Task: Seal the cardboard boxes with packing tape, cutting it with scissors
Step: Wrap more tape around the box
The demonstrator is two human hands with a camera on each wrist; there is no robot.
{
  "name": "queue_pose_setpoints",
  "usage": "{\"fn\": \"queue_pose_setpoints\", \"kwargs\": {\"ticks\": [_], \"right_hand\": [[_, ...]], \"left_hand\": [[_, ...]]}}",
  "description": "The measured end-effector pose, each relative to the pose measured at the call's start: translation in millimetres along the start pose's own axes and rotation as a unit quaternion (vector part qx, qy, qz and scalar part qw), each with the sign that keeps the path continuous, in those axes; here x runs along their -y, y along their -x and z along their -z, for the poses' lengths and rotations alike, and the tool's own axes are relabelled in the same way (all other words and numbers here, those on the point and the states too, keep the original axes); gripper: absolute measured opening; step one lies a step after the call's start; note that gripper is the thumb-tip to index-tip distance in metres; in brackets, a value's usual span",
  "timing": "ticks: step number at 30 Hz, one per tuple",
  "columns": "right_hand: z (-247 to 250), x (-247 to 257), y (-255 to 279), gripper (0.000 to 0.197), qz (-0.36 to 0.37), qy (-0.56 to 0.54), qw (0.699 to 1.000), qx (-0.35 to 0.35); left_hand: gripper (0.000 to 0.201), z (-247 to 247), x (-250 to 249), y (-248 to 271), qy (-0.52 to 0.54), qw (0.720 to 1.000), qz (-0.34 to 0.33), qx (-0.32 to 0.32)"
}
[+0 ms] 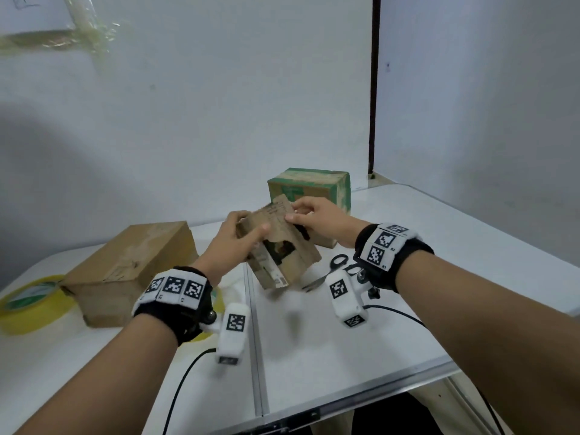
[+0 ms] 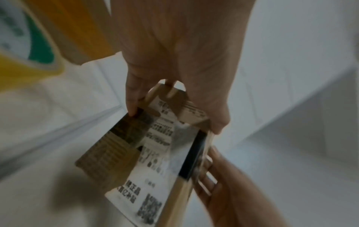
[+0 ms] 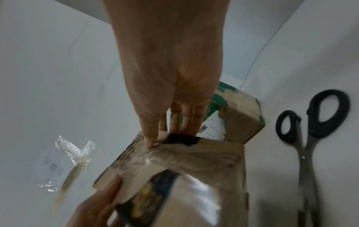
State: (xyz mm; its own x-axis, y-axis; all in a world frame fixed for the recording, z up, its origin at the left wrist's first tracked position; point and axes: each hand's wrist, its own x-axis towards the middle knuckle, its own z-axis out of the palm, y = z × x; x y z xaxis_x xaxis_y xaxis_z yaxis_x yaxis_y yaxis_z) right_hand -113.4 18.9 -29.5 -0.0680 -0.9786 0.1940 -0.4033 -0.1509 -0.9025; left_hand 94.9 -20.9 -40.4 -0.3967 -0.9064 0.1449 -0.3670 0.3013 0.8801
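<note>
Both hands hold a small worn cardboard box point(image 1: 281, 246) tilted above the table's middle, a white printed label point(image 2: 153, 173) on one face. My left hand point(image 1: 238, 237) grips its left end, thumb on top. My right hand point(image 1: 314, 216) pinches the raised top flap at the far end, thumb point(image 3: 149, 135) in front and fingers behind. Black-handled scissors point(image 1: 332, 271) lie shut on the table just right of the box, also the scissors point(image 3: 310, 122) in the right wrist view. A yellow tape roll point(image 1: 28, 304) lies at the far left.
A larger plain brown box point(image 1: 131, 271) sits left of the hands, beside the tape roll. A green-printed box point(image 1: 310, 189) stands behind, near the wall. Another yellow tape roll point(image 1: 216, 301) shows partly under my left wrist. Cables trail over the white table point(image 1: 408, 324) to its front edge.
</note>
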Motion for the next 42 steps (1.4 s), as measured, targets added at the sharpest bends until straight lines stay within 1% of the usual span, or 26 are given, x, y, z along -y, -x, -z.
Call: {"fn": "queue_pose_setpoints", "kwargs": {"ticks": [2, 3, 4, 6, 9, 11, 13, 16, 18, 21, 24, 26, 28, 30, 32, 34, 36, 38, 41, 42], "right_hand": [[2.8, 6.3, 2.7, 0.034, 0.009, -0.021, 1.000, 0.010], [3.2, 7.7, 4.1, 0.033, 0.001, -0.021, 0.999, 0.029], [2.6, 8.7, 6.9, 0.032, -0.014, -0.021, 0.998, 0.054], [-0.2, 4.8, 11.9, 0.030, -0.043, -0.021, 0.994, 0.099], [-6.0, -7.5, 17.8, 0.027, -0.052, -0.043, 0.992, 0.109], [-9.4, -13.1, 19.3, 0.034, -0.045, -0.072, 0.991, 0.100], [-11.0, -14.4, 19.8, 0.039, -0.037, -0.072, 0.993, 0.091], [-11.5, -13.5, 20.2, 0.038, -0.032, -0.068, 0.993, 0.089], [-11.0, -13.3, 21.7, 0.039, -0.022, -0.076, 0.992, 0.094], [-9.6, -15.2, 25.0, 0.050, -0.019, -0.084, 0.992, 0.089], [-5.0, -21.4, 26.7, 0.060, -0.025, -0.082, 0.994, 0.070], [-1.9, -25.4, 28.3, 0.057, -0.028, -0.097, 0.992, 0.071], [-0.4, -24.5, 32.5, 0.047, -0.021, -0.114, 0.990, 0.075], [-0.2, -25.8, 34.8, 0.046, -0.015, -0.126, 0.989, 0.076], [0.3, -29.1, 35.7, 0.057, -0.018, -0.137, 0.988, 0.073], [2.5, -32.8, 35.8, 0.065, -0.027, -0.145, 0.986, 0.078], [5.9, -30.1, 37.9, 0.063, -0.030, -0.147, 0.985, 0.084], [8.8, -23.2, 36.9, 0.059, -0.031, -0.111, 0.990, 0.076], [7.9, -8.4, 30.9, 0.059, 0.000, -0.063, 0.997, 0.034], [6.9, -4.6, 27.9, 0.054, 0.014, -0.053, 0.998, 0.021]], "left_hand": [[0.037, 2.6, -3.8, 1.0, 0.122, 0.991, 0.053, -0.009], [0.032, 2.7, -5.8, 1.7, 0.159, 0.985, 0.070, -0.011], [0.028, 2.4, -4.5, 0.6, 0.186, 0.979, 0.080, -0.009], [0.024, 0.0, -2.5, 1.0, 0.209, 0.974, 0.085, 0.000], [0.026, -2.4, 2.7, 3.0, 0.206, 0.975, 0.080, 0.020], [0.028, -1.9, 3.1, 4.3, 0.204, 0.976, 0.072, 0.026], [0.028, -0.9, 2.3, 4.5, 0.201, 0.977, 0.073, 0.022], [0.026, -3.2, -0.8, 4.8, 0.192, 0.978, 0.085, 0.002], [0.031, -7.0, -5.9, 5.3, 0.158, 0.983, 0.092, -0.022], [0.038, -14.0, -14.0, 7.8, 0.111, 0.989, 0.083, -0.057], [0.035, -19.9, -21.0, 9.8, 0.087, 0.992, 0.078, -0.056], [0.035, -22.1, -26.9, 11.2, 0.094, 0.991, 0.086, -0.047], [0.043, -23.2, -31.8, 12.0, 0.107, 0.989, 0.090, -0.045], [0.050, -25.1, -32.4, 12.6, 0.078, 0.993, 0.070, -0.047], [0.050, -28.0, -28.5, 11.9, 0.037, 0.997, 0.038, -0.058], [0.046, -29.7, -24.8, 11.2, 0.022, 0.997, 0.019, -0.069], [0.043, -30.4, -24.4, 11.6, 0.029, 0.997, 0.010, -0.067], [0.042, -31.3, -27.0, 13.5, 0.030, 0.998, -0.005, -0.055], [0.041, -36.4, -30.8, 17.3, 0.001, 0.999, -0.044, -0.032], [0.041, -38.1, -31.3, 18.0, -0.009, 0.998, -0.055, -0.025]]}}
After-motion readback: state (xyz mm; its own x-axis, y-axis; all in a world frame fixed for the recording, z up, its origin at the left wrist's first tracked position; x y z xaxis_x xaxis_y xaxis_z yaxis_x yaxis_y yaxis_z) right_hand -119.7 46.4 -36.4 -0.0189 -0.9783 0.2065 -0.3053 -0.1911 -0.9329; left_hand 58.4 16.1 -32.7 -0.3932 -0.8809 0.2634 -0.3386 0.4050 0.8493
